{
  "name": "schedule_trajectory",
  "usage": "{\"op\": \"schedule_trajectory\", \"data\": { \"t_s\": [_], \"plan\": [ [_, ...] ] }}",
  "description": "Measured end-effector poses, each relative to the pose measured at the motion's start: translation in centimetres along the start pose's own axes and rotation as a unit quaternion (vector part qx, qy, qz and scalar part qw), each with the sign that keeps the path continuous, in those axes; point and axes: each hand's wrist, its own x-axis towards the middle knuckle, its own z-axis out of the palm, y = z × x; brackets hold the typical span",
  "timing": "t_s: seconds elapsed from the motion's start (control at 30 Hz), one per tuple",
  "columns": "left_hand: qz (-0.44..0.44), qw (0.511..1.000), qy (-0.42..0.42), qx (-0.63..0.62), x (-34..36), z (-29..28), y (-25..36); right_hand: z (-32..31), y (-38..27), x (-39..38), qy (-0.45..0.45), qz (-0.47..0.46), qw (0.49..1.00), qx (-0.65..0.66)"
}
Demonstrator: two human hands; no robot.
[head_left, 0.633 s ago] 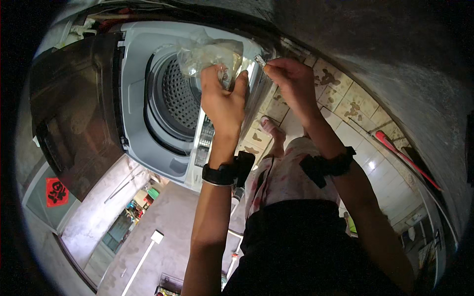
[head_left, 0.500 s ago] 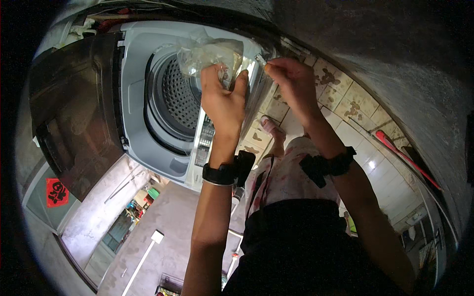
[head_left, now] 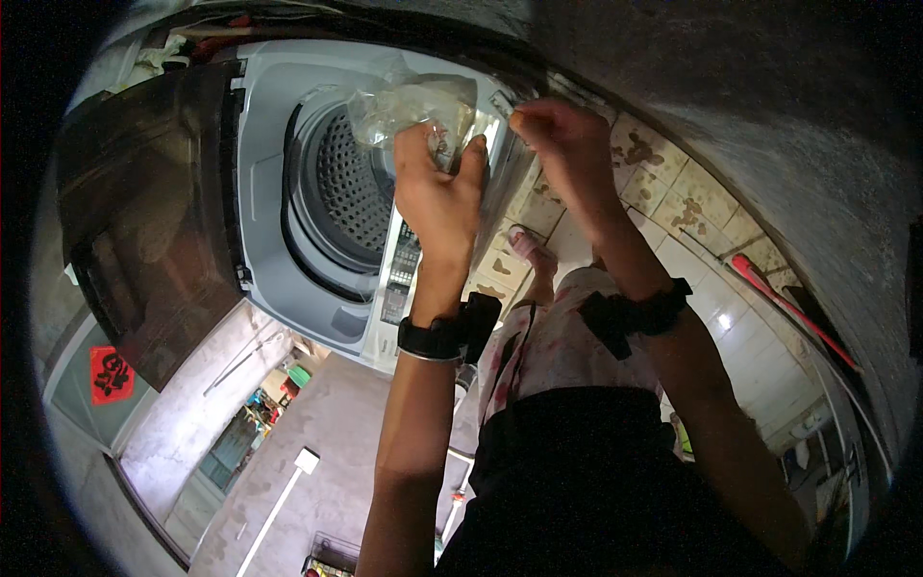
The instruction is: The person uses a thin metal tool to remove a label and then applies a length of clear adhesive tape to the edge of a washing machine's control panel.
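Observation:
My left hand [head_left: 437, 197] grips a crumpled clear plastic bag [head_left: 386, 113] over the control-panel edge of a top-loading washing machine [head_left: 264, 192]. What lies inside the bag is hard to make out. To the right, my right hand [head_left: 572, 149] pinches a small pale strip [head_left: 501, 104] between thumb and forefinger, near the machine's front corner. The kind of strip is too small to tell. Beneath the bag the perforated metal drum [head_left: 346, 183] shows through the round opening. The dark lid [head_left: 154, 221] is folded back to the left.
A rough grey wall [head_left: 750, 115] rises on the right, with a red-handled tool [head_left: 784, 303] along its foot. Stained floor tiles [head_left: 663, 173] lie below. Pale pipes [head_left: 279, 514] run along the near wall, and a red paper sign [head_left: 112, 375] hangs at far left.
My right hand has shifted slightly up and left with the pale strip. My left hand and the bag have drifted only a little to the right.

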Motion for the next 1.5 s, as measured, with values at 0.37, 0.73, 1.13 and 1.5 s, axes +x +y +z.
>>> {"op": "schedule_trajectory", "data": {
  "t_s": [0.37, 0.73, 1.13, 1.5],
  "plan": [
    [0.042, 0.997, -0.002, 0.057, 0.9, 0.5, 0.9, -1.3, 0.5, 0.0, -0.046, 0.035, 0.998, 0.011],
    [0.023, 1.000, -0.012, -0.007, 1.1, 0.4, -0.2, -0.7, 0.4, -1.4, -0.028, 0.034, 0.999, -0.010],
    [0.014, 0.997, -0.011, -0.076, 1.0, 0.7, -1.0, -0.8, 0.2, -0.8, -0.062, 0.018, 0.998, 0.003],
    [-0.003, 0.993, -0.024, -0.112, 0.6, 0.9, -1.2, -0.5, -0.6, -0.6, -0.043, 0.046, 0.998, 0.012]
  ]
}}
